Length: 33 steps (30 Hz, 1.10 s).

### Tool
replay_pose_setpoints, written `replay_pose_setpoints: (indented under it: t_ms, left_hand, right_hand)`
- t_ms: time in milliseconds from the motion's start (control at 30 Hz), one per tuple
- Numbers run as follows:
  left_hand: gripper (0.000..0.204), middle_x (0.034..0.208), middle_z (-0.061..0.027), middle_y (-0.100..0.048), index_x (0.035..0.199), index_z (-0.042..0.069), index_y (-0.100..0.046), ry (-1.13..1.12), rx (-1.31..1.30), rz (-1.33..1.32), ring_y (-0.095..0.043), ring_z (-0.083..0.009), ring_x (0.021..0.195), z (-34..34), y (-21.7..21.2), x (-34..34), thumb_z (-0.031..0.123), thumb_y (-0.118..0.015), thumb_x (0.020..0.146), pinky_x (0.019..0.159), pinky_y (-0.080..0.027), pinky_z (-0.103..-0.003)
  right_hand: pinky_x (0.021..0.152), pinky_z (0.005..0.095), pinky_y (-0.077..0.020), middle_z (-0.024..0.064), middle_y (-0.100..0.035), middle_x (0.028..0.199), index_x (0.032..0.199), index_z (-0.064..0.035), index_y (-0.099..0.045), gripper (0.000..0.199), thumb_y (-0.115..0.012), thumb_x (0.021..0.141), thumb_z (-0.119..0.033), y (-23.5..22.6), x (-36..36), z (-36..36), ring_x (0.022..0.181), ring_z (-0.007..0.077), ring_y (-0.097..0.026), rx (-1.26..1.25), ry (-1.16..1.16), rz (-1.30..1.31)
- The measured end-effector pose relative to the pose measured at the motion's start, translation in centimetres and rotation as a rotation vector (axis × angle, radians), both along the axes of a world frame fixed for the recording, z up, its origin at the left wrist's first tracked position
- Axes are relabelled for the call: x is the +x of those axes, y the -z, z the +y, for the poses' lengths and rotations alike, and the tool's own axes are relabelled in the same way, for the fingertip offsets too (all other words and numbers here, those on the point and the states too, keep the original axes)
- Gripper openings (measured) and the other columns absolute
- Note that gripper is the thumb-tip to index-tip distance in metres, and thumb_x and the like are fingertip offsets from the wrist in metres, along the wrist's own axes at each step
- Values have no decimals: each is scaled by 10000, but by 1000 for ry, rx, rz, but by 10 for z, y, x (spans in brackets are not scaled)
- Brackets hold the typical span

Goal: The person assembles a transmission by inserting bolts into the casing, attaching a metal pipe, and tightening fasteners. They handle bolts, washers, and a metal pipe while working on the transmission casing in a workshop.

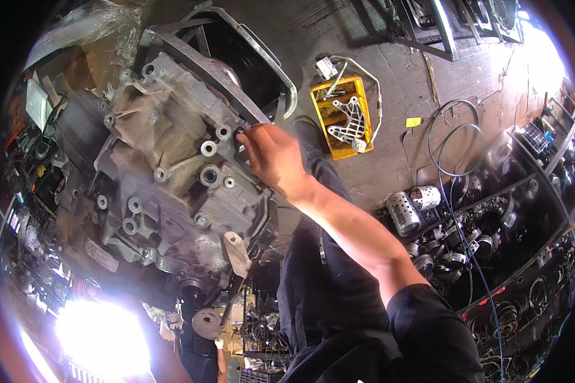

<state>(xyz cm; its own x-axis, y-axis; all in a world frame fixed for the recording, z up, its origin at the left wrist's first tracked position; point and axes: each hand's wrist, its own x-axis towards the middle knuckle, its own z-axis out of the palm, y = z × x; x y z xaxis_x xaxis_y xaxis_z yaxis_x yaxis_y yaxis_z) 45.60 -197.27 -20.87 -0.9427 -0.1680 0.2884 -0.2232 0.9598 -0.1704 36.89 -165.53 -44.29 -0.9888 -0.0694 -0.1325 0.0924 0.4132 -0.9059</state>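
A large grey cast-metal housing (166, 121), like a gearbox or engine casing, fills the left half of the head view, with several round bosses and bolt holes. My right hand (275, 159) reaches across to its right-hand edge. Thumb and fingers are pinched together beside a round boss (223, 132); whatever sits between the fingertips is too small and dark to name. Lower on the casing, a pale metal bracket (237, 254) projects near its edge. My left hand does not show.
A yellow crate (340, 153) holding metal brackets and a bent pipe stands on the floor. A metal frame (284, 70) rises behind the casing. Bins of metal parts (447, 255) and a looped cable (441, 167) lie right. Another person (198, 357) is at the bottom.
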Motion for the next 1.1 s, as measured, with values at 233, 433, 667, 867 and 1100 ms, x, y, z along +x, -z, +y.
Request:
replay_pose_setpoints:
  t_ms: [233, 433, 667, 867, 1100]
  left_hand:
    - [325, 1239, -234, -590, 1247, -52, -560, -13, 33, 19, -602, -348, 1098, -2, 10, 1, 218, -527, 1071, 977, -492, -463]
    - [328, 1236, -226, -587, 1240, -47, -556, -21, 40, 21, -597, -345, 1104, -2, 32, -2, 232, -542, 1067, 982, -489, -470]
    - [334, 1233, -217, -585, 1232, -41, -553, 5, 37, 20, -592, -342, 1110, -2, 36, -14, 247, -560, 1063, 989, -485, -478]
    - [340, 1230, -209, -583, 1225, -35, -549, 22, 65, 56, -587, -339, 1115, -3, 26, -15, 260, -575, 1059, 994, -483, -485]
    - [348, 1227, -199, -580, 1216, -29, -545, 35, 192, 151, -581, -336, 1122, -19, 6, -15, 276, -592, 1055, 1000, -479, -493]
  right_hand:
    - [672, 318, -564, 99, -738, 916, 1089, -39, -690, 185, -717, 969, -177, 57, 36, 76, 757, 169, -697, -16, 207, -227]
    - [953, 349, -522, 116, -730, 1153, 1275, -18, -638, 461, -787, 913, -260, 240, 130, 282, 1073, 204, -678, 484, 727, -900]
    - [701, 341, -476, 52, -644, 834, 1052, -10, -662, 336, -782, 887, -276, 337, 185, 327, 719, 145, -567, -267, 953, -1086]
    - [598, 344, -483, 38, -607, 644, 835, -10, -654, 396, -651, 992, -373, 268, 132, 293, 603, 150, -555, 31, 1151, -780]
    - [559, 401, -471, 176, -618, 640, 918, -12, -654, 363, -633, 1022, -359, 96, 79, 242, 557, 248, -614, 441, 600, -349]
